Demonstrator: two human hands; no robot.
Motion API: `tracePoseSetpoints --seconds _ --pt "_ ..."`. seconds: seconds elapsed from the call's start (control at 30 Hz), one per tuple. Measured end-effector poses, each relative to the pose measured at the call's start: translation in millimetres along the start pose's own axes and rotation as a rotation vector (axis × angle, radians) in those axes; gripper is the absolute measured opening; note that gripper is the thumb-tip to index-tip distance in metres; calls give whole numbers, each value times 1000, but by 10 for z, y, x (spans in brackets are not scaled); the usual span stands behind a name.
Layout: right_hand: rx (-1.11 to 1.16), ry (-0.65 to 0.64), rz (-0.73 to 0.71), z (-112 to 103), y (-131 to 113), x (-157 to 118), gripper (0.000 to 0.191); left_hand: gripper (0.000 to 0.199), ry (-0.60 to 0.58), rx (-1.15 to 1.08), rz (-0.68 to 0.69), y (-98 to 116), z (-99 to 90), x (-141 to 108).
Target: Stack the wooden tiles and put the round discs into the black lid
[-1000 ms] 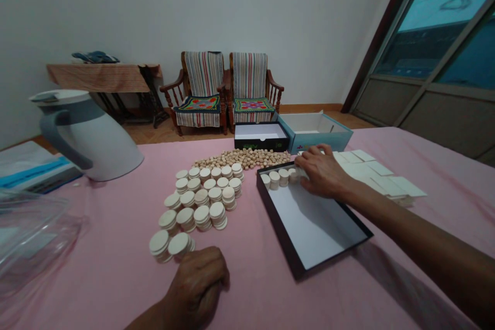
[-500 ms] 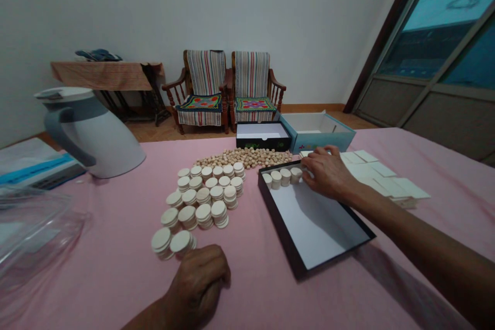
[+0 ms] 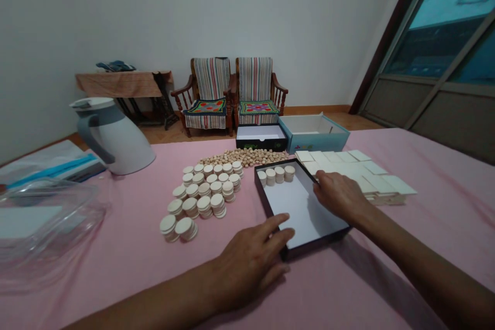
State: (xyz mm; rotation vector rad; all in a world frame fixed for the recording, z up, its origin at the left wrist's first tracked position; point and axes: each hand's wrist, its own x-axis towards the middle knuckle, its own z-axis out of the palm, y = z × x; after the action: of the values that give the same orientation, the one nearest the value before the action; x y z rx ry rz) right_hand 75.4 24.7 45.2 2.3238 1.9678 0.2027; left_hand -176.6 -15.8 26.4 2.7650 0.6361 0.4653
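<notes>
A shallow black box [image 3: 305, 211] with a white inside lies on the pink cloth. A row of stacked round wooden discs [image 3: 279, 175] stands along its far wall. My right hand [image 3: 340, 196] is closed on the box's right wall, its fingertips over the rim. At the near left corner, my left hand [image 3: 255, 258] has its fingers spread above the rim and its thumb outside, lower down. Whether it presses on the wall is hard to tell. More stacks of discs [image 3: 204, 191] stand in rows on the cloth, left of the box.
Many small wooden cubes [image 3: 243, 157] lie heaped behind the discs. Square pale wooden pieces [image 3: 363, 175] are laid out at the right. A black box [image 3: 261, 143] and a blue box [image 3: 319, 142] stand behind. To the left are a white jug [image 3: 124, 144] and clear plastic packaging [image 3: 50, 221].
My right hand has left the disc row and taken hold of the box's right wall. My left hand has moved right from beside the discs to the box, its fingers spreading.
</notes>
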Motion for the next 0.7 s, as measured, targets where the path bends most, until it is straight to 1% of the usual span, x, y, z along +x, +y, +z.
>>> tracePoseSetpoints --seconds 0.03,0.1,0.17,0.3,0.4,0.47,0.5,0.57,0.63,0.7 --pt "6 -15 -9 35 7 0 23 44 -18 16 7 2 37 57" --pt "17 -26 -28 100 7 3 24 30 -37 64 10 -12 111 135" --pt "36 -20 -42 141 -16 -5 25 16 -24 117 17 -38 162 152" --pt "109 16 -83 126 -103 -74 21 15 73 175 15 -75 164 27" --pt "150 57 -119 40 -150 -121 24 13 142 155 0 -81 135 -106" --pt "146 117 -149 -35 -168 -115 25 14 166 129 7 -77 133 -164" --pt "132 148 -195 -70 -178 -100 23 15 176 118 12 -75 139 -182" --pt "75 183 -348 -122 -215 -51 24 16 196 93 24 -72 165 -198" --pt "-9 175 -504 -131 -278 5 26 16 228 62 35 -73 197 -202" --pt "-87 136 -592 -94 -358 59 26 14 257 34 42 -79 222 -205"
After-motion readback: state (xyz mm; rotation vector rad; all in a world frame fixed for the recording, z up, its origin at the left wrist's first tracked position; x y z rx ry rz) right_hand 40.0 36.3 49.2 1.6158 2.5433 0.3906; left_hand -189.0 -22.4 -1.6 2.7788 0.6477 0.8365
